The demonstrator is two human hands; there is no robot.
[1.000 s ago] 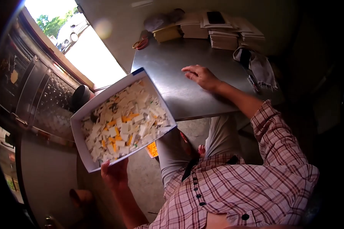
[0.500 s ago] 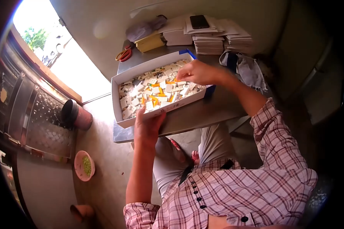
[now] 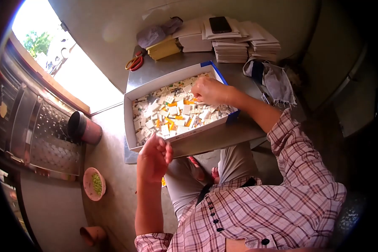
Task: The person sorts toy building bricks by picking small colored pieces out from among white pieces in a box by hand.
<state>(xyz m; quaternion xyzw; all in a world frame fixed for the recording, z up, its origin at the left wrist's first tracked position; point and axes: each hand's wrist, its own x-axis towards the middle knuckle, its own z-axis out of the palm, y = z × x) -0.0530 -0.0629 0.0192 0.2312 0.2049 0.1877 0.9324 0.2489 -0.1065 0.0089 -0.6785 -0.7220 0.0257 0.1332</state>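
Note:
A shallow white box with a blue corner rests on the metal table, full of small white pieces with some orange ones among them. My right hand is over the right part of the box, its fingers curled down at the pieces; what they hold, if anything, is hidden. Just below the box's front left edge is my left hand, palm up with loosely bent fingers and nothing in it.
Behind the box stand paper stacks with a phone on top, a yellow stack and red-handled scissors. A cloth lies at the right. On the floor are a bucket and a pink bowl.
The box has come from the left onto the table. My left hand has let go of it and dropped slightly. My right hand has moved from the bare tabletop into the box.

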